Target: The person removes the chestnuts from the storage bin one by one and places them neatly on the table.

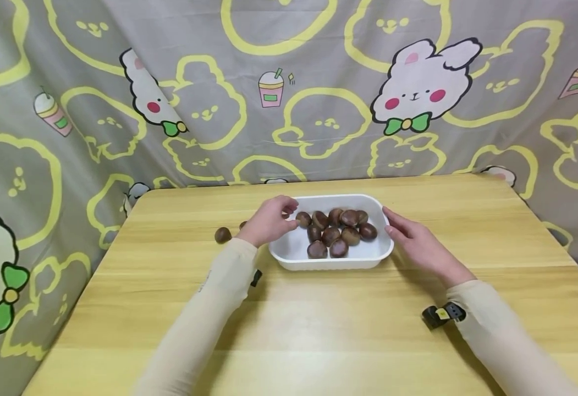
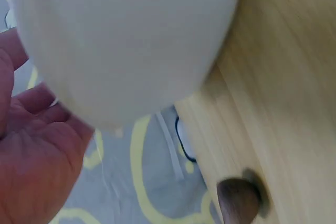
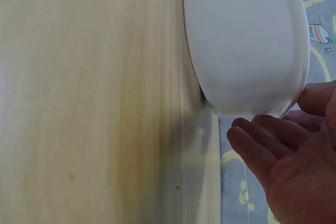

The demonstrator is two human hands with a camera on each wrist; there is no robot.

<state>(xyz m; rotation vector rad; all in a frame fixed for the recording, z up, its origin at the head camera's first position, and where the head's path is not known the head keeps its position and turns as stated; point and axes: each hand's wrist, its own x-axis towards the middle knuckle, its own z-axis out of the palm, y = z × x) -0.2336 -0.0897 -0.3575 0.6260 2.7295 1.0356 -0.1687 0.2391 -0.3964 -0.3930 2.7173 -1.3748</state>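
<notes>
A white plastic tray (image 1: 335, 264) holds several glossy brown chestnuts (image 1: 330, 236). My left hand (image 1: 269, 220) reaches over its left rim, with thumb and fingertips apart beside the leftmost chestnuts. In the left wrist view, the tray wall (image 2: 126, 51) hides the fingertips of the left hand (image 2: 42, 150). At the tray's right end, my right hand (image 1: 419, 245) touches the outside with extended fingers. In the right wrist view, the right hand (image 3: 299, 150) has its fingertips against the tray's end wall (image 3: 247, 51).
A loose chestnut (image 1: 223, 235) lies on the wooden table (image 1: 298, 324) left of the tray; another is partly hidden behind the left hand. A grey curtain (image 1: 318, 71) with cartoon prints hangs behind the table. A small black device (image 1: 442, 314) is strapped at the right wrist.
</notes>
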